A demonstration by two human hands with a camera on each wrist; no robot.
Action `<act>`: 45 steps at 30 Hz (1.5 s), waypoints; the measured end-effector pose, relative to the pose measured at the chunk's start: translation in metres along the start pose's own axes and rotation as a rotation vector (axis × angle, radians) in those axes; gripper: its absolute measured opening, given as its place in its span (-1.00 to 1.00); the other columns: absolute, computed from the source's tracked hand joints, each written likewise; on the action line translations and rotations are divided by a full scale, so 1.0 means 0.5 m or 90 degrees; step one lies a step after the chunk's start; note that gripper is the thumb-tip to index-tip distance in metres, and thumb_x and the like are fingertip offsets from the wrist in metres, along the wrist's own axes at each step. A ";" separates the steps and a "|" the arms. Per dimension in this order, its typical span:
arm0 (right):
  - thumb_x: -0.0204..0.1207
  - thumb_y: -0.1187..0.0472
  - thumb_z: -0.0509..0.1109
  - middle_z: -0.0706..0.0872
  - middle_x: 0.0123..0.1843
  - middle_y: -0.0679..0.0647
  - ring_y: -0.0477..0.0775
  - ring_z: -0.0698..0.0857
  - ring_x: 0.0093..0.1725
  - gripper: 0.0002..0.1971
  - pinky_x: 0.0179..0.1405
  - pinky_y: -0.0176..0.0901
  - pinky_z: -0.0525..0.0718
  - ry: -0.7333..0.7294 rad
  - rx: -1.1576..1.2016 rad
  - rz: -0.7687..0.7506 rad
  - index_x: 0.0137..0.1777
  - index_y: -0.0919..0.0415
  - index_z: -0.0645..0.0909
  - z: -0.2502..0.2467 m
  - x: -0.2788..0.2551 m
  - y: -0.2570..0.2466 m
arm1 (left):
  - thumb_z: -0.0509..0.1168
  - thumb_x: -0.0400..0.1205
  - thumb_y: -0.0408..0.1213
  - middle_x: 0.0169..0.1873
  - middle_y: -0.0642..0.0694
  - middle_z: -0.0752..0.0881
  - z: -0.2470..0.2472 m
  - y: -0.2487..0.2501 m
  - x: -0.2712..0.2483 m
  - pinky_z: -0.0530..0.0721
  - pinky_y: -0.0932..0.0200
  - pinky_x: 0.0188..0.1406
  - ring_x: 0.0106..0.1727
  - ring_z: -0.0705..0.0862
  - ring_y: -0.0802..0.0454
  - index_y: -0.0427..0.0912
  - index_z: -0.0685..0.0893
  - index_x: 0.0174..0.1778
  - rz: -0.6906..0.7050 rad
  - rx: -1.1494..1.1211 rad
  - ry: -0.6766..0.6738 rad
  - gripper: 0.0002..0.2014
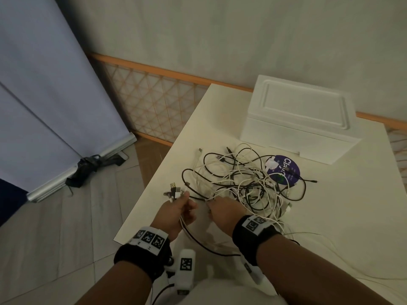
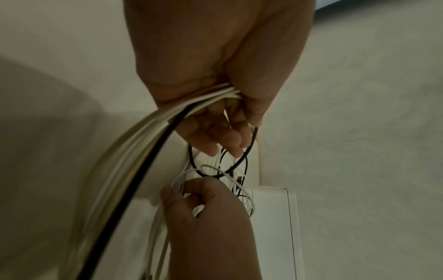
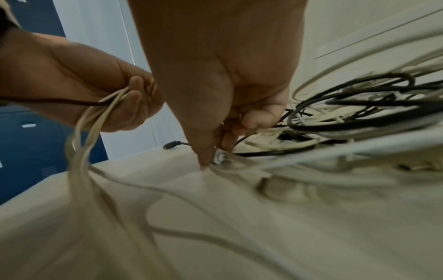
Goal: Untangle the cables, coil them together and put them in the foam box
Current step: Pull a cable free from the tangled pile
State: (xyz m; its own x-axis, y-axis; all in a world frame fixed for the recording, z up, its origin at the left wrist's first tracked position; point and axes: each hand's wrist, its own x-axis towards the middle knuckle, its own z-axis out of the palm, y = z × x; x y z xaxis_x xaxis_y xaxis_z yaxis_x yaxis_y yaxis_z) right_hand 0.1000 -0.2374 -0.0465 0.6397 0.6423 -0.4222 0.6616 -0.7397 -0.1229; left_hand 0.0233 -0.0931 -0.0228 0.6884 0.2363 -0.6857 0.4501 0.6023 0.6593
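A tangle of black and white cables [image 1: 246, 181] lies in the middle of the white table [image 1: 330, 205]. My left hand [image 1: 178, 209] grips a bundle of cable ends, and their plugs [image 1: 174, 191] stick out above the fist. In the left wrist view that bundle [image 2: 148, 144] is several white cables and one black, held in my left hand [image 2: 223, 121]. My right hand [image 1: 220, 208] pinches a white cable at the tangle's near edge; thumb and fingers of the right hand [image 3: 215, 151] close on it just above the table. The white foam box [image 1: 301, 119] stands behind the tangle with its lid on.
A round purple disc [image 1: 284, 170] lies under the far side of the tangle. The table's left edge [image 1: 154, 183] drops to a tiled floor. A pale roll-up screen [image 1: 55, 106] and a wooden lattice [image 1: 154, 102] stand to the left.
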 end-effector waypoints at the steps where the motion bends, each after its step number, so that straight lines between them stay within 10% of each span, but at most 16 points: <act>1: 0.66 0.19 0.11 0.55 0.28 0.24 0.31 0.58 0.24 -0.68 0.13 0.19 0.63 0.005 -0.007 -0.008 0.34 0.24 0.49 -0.001 0.001 0.002 | 0.27 0.67 -0.13 -0.30 -0.17 0.73 0.001 0.002 0.000 0.68 0.20 -0.43 -0.55 0.58 0.11 -0.24 0.63 -0.27 0.009 0.014 -0.001 -0.72; 11: 0.61 0.13 0.25 0.66 -0.05 0.09 0.08 0.62 -0.06 -0.84 -0.15 -0.14 0.49 0.138 0.307 0.052 0.07 0.20 0.55 -0.105 -0.083 0.056 | 0.31 0.63 -0.42 -0.04 -0.18 0.81 0.060 0.030 -0.008 0.44 0.28 -0.55 -0.58 0.31 0.15 -0.24 0.77 0.02 0.131 0.137 -0.108 -0.85; 17: 0.59 0.20 0.28 0.63 -0.08 -0.01 -0.04 0.58 -0.14 -0.83 -0.19 -0.25 0.41 0.226 0.311 0.008 0.11 0.19 0.63 -0.183 -0.135 0.088 | 0.47 0.51 -0.39 -0.63 0.04 0.50 0.120 0.036 -0.001 0.37 0.22 -0.53 -0.61 0.35 0.12 -0.15 0.72 -0.26 0.225 0.265 -0.128 -0.92; 23: 0.60 0.20 0.33 0.64 -0.26 -0.15 -0.24 0.58 -0.30 -0.87 -0.32 -0.48 0.46 0.277 0.451 0.035 0.09 0.13 0.66 -0.197 -0.160 0.115 | 0.44 0.55 -0.31 -0.69 0.14 0.53 0.172 0.051 0.010 0.36 0.31 -0.55 -0.63 0.41 0.27 -0.07 0.69 -0.26 0.317 0.454 -0.107 -0.90; 30: 0.52 0.22 0.44 0.75 0.00 -0.03 -0.02 0.73 -0.06 -0.88 0.08 -0.06 0.69 0.339 0.530 0.080 -0.13 -0.06 0.61 -0.213 -0.164 0.138 | 0.49 0.51 -0.29 -0.59 0.09 0.61 0.182 0.069 0.024 0.36 0.38 -0.62 -0.68 0.44 0.29 -0.09 0.75 -0.21 0.276 0.417 -0.063 -0.95; 34: 0.48 0.21 0.49 0.63 -0.04 -0.17 -0.28 0.59 -0.14 -0.88 -0.09 -0.64 0.41 0.425 0.467 0.071 -0.16 -0.03 0.63 -0.239 -0.173 0.155 | 0.37 0.57 -0.45 -0.66 0.05 0.42 0.172 0.087 0.018 0.25 0.32 -0.69 -0.67 0.30 0.19 -0.32 0.71 -0.05 0.229 0.240 -0.053 -0.93; 45: 0.41 0.42 0.51 0.77 -0.32 0.22 0.24 0.75 -0.32 -0.87 -0.16 0.06 0.75 0.493 0.745 -0.031 -0.22 0.18 0.72 -0.285 -0.184 0.097 | 0.26 0.69 -0.23 -0.53 -0.08 0.53 0.223 0.112 -0.048 0.33 0.29 -0.56 -0.60 0.36 0.16 -0.20 0.68 -0.11 0.372 0.338 -0.336 -0.85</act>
State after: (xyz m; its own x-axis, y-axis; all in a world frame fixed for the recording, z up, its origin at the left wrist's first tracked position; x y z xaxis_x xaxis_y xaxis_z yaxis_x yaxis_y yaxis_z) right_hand 0.1291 -0.3036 0.1142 0.9301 0.3344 0.1517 0.2286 -0.2040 -0.9519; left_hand 0.0954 -0.1501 0.0647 0.9962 -0.0629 -0.0607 0.0633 0.0410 0.9971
